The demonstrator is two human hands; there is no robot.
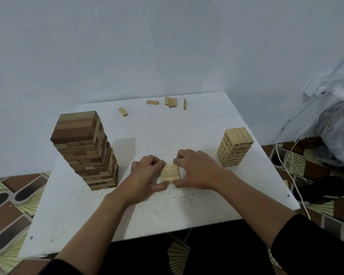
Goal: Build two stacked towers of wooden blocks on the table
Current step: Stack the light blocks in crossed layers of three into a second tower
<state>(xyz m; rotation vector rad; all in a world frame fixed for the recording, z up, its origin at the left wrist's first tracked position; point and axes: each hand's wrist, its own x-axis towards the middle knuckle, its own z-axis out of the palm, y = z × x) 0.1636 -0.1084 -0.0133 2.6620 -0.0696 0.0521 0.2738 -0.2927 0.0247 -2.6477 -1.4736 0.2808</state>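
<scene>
A tall tower of large brown wooden blocks (85, 149) stands on the left of the white table (167, 215). A shorter tower of small pale blocks (234, 146) stands on the right. Between them, near the table's middle, lies a small square set of pale blocks (169, 173). My left hand (145, 175) grips its left side with curled fingers, and my right hand (197, 169) grips its right side, thumb at the near corner. Several loose pale blocks (171, 102) lie or stand near the table's far edge, one of them (123, 112) apart to the left.
A pale wall rises right behind the table. A plastic-covered bundle (336, 120) and white cords (294, 175) sit off the right edge. Patterned floor surrounds the table. Bare tabletop lies in front of my hands.
</scene>
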